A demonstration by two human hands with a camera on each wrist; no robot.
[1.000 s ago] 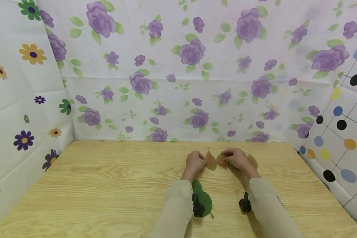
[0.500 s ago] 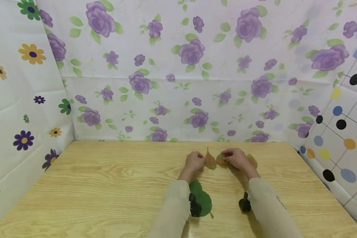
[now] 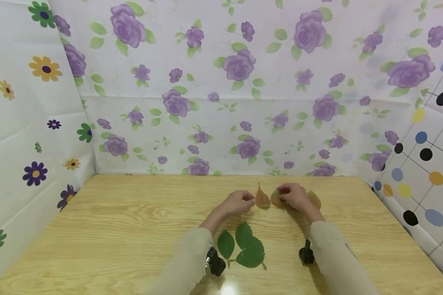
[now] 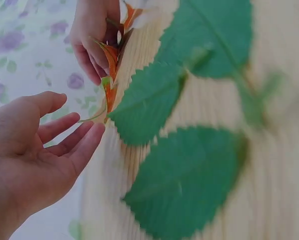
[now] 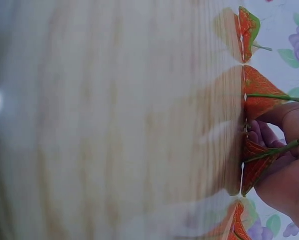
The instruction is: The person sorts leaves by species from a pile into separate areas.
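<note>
Several orange-brown leaves lie in a row toward the back of the table. My left hand [image 3: 240,201] is just left of one upright-stemmed orange leaf [image 3: 263,199]; its fingers are loosely bent with nothing between them, as the left wrist view [image 4: 54,145] also shows. My right hand [image 3: 294,196] has its thumb and fingertips at the edge of the adjacent orange leaf [image 3: 276,200], seeming to pinch it. In the right wrist view that leaf [image 5: 264,90] meets the thumb, while another orange leaf [image 5: 257,162] partly covers the hand. A further leaf [image 3: 314,199] sits beyond my right wrist.
Three green serrated leaves lie nearer on the wooden table [image 3: 133,237]: one at the left [image 3: 226,244], one behind [image 3: 243,234] and a wide one [image 3: 252,253], the last two overlapping. A floral cloth [image 3: 214,114] hangs behind the table's back edge.
My left hand has come off the upright-stemmed orange leaf and its forearm has swung left, uncovering the left green leaf. My right hand has stayed in place.
</note>
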